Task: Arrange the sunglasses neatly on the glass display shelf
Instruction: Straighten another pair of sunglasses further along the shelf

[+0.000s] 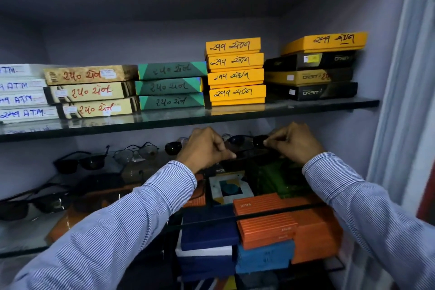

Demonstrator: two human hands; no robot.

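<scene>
A pair of dark sunglasses is held level between my two hands, just under the upper shelf. My left hand pinches its left side and my right hand pinches its right lens edge. On the lower glass display shelf stand other pairs: black sunglasses at the back left, a clear wire-framed pair beside them, another dark lens next to my left hand, and a black pair at the front left.
The upper glass shelf carries stacks of labelled boxes: white, tan, green, yellow, black. Under the lower shelf lie orange, blue and patterned boxes. A wall and a white frame close the right side.
</scene>
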